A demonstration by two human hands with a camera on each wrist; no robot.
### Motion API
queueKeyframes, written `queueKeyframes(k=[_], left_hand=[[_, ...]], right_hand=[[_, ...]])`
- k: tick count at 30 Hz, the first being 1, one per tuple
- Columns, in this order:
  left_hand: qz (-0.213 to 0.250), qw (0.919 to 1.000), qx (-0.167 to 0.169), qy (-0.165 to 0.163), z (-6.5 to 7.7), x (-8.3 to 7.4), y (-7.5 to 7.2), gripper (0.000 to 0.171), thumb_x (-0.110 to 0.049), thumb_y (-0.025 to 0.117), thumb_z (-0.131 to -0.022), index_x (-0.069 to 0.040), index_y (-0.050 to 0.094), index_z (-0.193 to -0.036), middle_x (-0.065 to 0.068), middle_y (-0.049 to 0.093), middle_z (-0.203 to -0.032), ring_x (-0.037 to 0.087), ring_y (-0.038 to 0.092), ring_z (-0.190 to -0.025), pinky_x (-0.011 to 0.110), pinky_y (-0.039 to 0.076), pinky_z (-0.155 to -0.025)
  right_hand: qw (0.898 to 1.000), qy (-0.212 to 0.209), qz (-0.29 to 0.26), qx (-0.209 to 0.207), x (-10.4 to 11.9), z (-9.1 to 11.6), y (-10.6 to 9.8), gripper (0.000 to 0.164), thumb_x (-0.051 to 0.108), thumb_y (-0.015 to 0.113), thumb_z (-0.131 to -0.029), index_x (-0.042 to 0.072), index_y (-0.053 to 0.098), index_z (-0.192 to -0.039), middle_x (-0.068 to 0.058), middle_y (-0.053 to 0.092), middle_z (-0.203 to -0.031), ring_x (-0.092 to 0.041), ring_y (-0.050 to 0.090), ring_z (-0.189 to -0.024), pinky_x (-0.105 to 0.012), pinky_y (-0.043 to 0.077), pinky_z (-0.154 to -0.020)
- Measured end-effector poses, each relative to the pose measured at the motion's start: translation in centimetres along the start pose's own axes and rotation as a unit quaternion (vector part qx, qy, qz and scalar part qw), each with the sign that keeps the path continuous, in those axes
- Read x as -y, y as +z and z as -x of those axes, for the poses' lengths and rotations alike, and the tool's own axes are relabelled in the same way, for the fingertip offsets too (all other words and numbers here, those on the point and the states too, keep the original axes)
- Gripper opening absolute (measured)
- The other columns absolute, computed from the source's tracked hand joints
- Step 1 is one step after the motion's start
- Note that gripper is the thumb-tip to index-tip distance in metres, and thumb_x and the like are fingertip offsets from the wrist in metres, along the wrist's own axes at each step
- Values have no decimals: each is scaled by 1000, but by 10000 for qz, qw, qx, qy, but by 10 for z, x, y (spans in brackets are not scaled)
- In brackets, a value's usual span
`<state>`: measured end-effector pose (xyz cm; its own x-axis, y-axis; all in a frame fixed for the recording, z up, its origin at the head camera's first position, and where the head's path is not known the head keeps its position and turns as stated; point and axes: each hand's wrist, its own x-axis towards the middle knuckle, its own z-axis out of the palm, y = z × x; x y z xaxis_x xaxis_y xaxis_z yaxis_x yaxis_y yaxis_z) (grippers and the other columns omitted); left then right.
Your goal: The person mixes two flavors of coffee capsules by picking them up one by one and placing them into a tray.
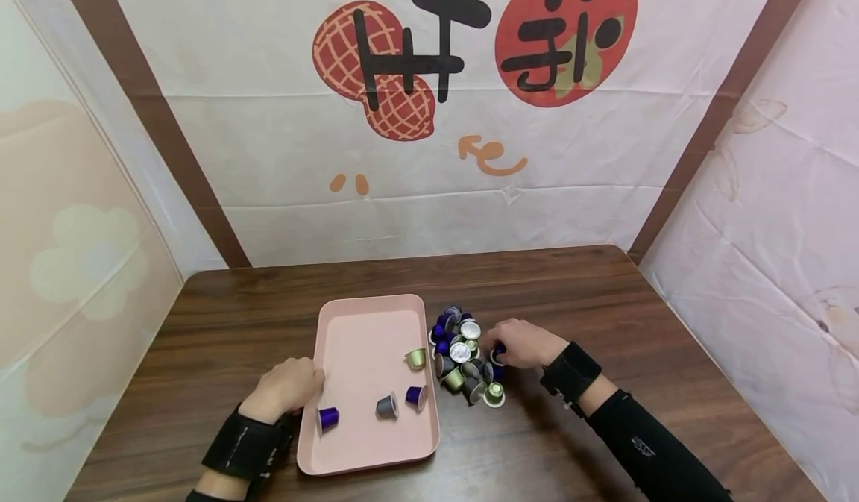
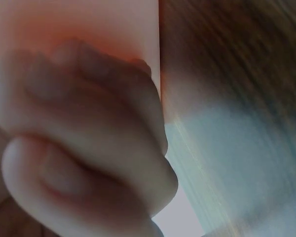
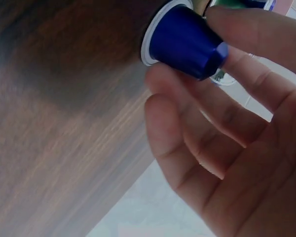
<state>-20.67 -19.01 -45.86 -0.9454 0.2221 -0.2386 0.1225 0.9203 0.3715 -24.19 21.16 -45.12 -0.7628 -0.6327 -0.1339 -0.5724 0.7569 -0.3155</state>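
My right hand is at the right side of a heap of coffee capsules. In the right wrist view its thumb and fingers pinch a shiny blue capsule with a pale rim, tilted on its side. My left hand rests with curled fingers at the left rim of a pink tray; nothing shows in its grasp. Several capsules lie apart in the tray: a green one, a grey one and purple ones, including one near the left hand.
The heap mixes blue, green and grey capsules and sits close against the tray's right rim. A green capsule lies at its near edge. All stands on a dark wooden table, with a printed cloth backdrop behind.
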Motion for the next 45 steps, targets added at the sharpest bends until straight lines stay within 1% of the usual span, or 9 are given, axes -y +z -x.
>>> queueKeyframes(k=[3,6,10,16,22,28,33,39,45], left_hand=[[20,10000,-9,-4,0,-1,1,32,-21,43,-93,-8,50,-65,3,49,-44,19,49,-45,35,38,-47],[32,10000,6,-30,-2,-1,1,32,-21,43,-93,-8,50,-64,3,50,-44,19,49,-45,34,37,-46],[27,10000,-18,-47,-4,0,2,32,-21,43,-93,-8,51,-64,3,50,-44,20,50,-45,34,37,-46],[1,10000,-1,-45,-1,-1,0,32,-20,42,-93,-8,51,-64,3,50,-45,20,50,-46,34,37,-46],[9,10000,-3,-81,0,-1,0,32,-20,43,-92,-8,51,-64,3,50,-44,20,50,-45,34,37,-46],[-53,10000,-43,4,-2,0,1,32,-19,43,-92,-7,51,-63,5,51,-51,22,51,-48,36,40,-48],[-60,10000,27,-70,-1,0,1,32,-19,43,-92,-7,52,-64,6,52,-53,23,51,-50,37,40,-49],[15,9999,-20,-123,-2,2,2,31,-19,43,-91,-8,51,-63,5,51,-51,22,51,-48,36,39,-47],[6,10000,-36,-32,-2,1,3,32,-18,42,-92,-8,51,-63,5,51,-51,22,50,-48,35,39,-47]], right_hand=[[9996,271,9,27,-1,2,-1,25,0,66,-81,12,69,-103,-1,65,-96,-12,57,-82,-32,47,-71],[9990,447,65,60,-3,3,0,21,1,67,-80,12,67,-99,1,63,-90,-11,54,-76,-31,46,-68],[9983,565,114,-9,-5,4,1,17,1,69,-79,11,66,-93,2,60,-86,-12,54,-76,-32,46,-67],[9973,709,195,26,-7,5,5,18,4,70,-80,11,66,-96,2,57,-90,-14,55,-83,-33,47,-72],[9968,771,203,32,-8,9,-2,15,7,69,-84,8,62,-97,-1,56,-89,-14,53,-79,-34,45,-69],[9978,577,185,-274,-5,12,-16,16,8,68,-85,7,63,-101,-1,58,-93,-14,54,-82,-35,46,-72],[9979,432,51,-472,3,11,-24,15,7,65,-87,7,63,-102,-1,55,-94,-13,50,-78,-32,44,-69],[9971,134,-16,-748,20,6,-30,18,4,64,-86,6,64,-104,-2,56,-95,-13,49,-76,-30,44,-66],[9966,-196,37,-796,41,-2,-33,20,4,61,-86,4,63,-106,-2,55,-96,-12,47,-74,-28,42,-65]])
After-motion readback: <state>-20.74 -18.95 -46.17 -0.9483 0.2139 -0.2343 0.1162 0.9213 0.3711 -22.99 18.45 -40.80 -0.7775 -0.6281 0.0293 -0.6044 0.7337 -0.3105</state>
